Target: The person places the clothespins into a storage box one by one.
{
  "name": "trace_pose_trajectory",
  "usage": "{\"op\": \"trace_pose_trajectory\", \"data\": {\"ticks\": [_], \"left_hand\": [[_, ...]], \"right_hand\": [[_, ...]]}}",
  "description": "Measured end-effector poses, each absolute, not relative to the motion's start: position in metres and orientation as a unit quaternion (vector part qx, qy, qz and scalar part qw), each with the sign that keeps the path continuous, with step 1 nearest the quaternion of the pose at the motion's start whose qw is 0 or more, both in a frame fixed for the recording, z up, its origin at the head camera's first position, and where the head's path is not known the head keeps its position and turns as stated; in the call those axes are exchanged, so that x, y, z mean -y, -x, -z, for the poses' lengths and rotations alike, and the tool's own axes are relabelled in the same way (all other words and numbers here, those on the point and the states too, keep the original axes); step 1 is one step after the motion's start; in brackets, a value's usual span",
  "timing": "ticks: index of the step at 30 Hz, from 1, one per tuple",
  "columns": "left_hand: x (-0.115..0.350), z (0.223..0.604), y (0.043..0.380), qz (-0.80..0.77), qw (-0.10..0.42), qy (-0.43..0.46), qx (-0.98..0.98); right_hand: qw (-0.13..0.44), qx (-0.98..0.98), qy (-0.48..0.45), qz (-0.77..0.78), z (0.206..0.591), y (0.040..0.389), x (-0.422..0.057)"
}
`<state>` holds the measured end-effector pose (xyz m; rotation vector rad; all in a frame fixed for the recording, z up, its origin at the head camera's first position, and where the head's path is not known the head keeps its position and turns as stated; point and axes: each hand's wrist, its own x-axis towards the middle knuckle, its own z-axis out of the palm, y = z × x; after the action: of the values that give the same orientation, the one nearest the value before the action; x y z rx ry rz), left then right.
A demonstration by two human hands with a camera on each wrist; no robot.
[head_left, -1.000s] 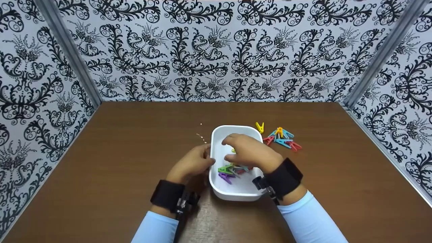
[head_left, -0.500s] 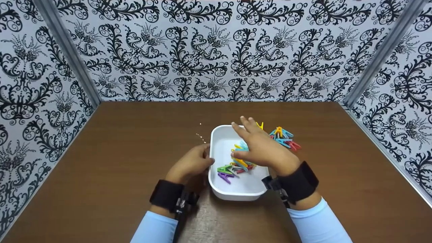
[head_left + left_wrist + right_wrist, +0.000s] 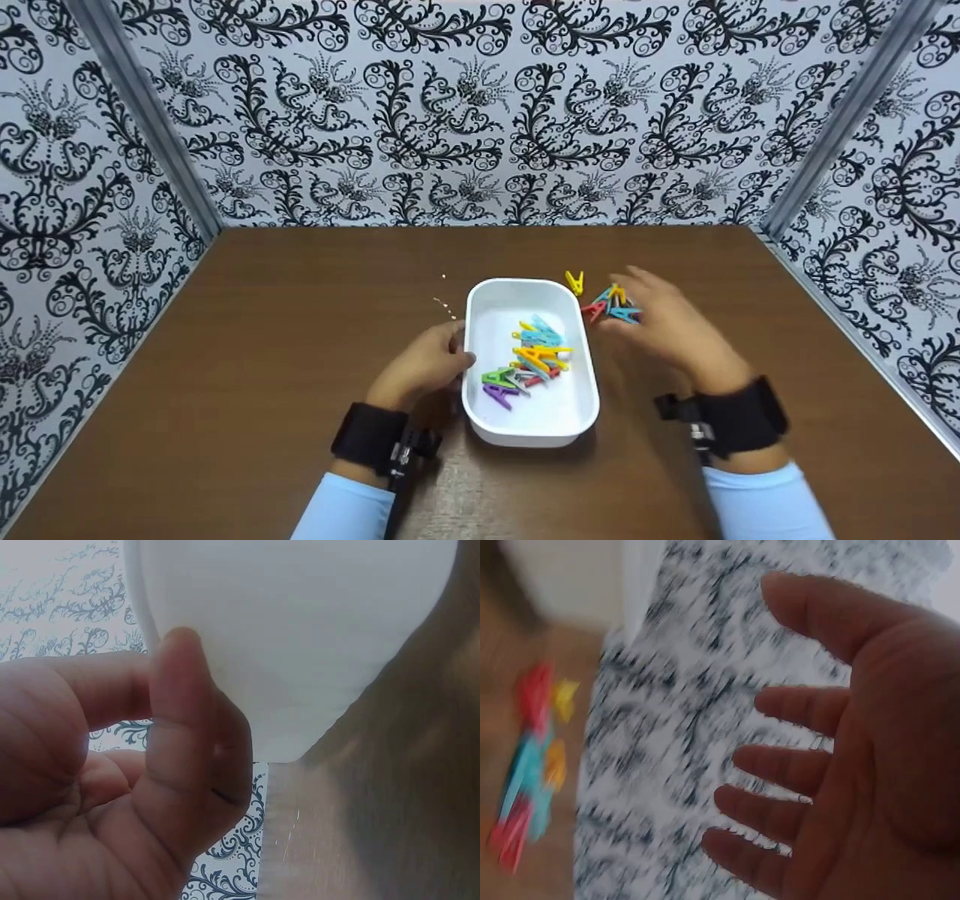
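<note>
A white plastic tub (image 3: 486,304) stands on the table with several clothespins (image 3: 538,351) in it, yellow, blue, green, purple, red and grey. My left hand (image 3: 427,364) grips the tub's left side, with the thumb at the rim; the left wrist view shows its curled fingers (image 3: 180,705) against the white wall. To the right of the tub, my right hand (image 3: 671,326) hovers with fingers spread and holds nothing. Beside and partly behind it lies a small pile of red, blue and orange clothespins (image 3: 622,314), which the right wrist view also shows, blurred.
A single yellow clothespin (image 3: 574,283) lies by the tub's far right corner. The brown table (image 3: 315,300) is bounded by patterned walls (image 3: 450,112) at the back and sides. Small pale marks show left of the tub.
My right hand has moved from over the tub rightward to the loose clothespins, uncovering the clothespins inside the tub. The left hand and the tub have stayed in place.
</note>
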<state>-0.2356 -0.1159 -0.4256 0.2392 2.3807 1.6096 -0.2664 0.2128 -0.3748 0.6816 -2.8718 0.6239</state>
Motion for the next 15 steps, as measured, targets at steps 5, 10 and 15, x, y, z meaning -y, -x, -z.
{"op": "trace_pose_trajectory", "data": {"ticks": [5,10,15], "left_hand": [[0.115,0.426,0.235,-0.555,0.136,-0.067,-0.818],[0.116,0.425,0.235,-0.545,0.134,-0.066,-0.825],[0.115,0.425,0.235,-0.549,0.136,-0.068,-0.822]], "right_hand": [[0.063,0.965,-0.171,-0.186,0.392,0.276,-0.257],[0.018,0.975,-0.127,-0.179,0.407,0.284,-0.279],[-0.007,0.978,-0.110,-0.177,0.419,0.296,-0.284]]}}
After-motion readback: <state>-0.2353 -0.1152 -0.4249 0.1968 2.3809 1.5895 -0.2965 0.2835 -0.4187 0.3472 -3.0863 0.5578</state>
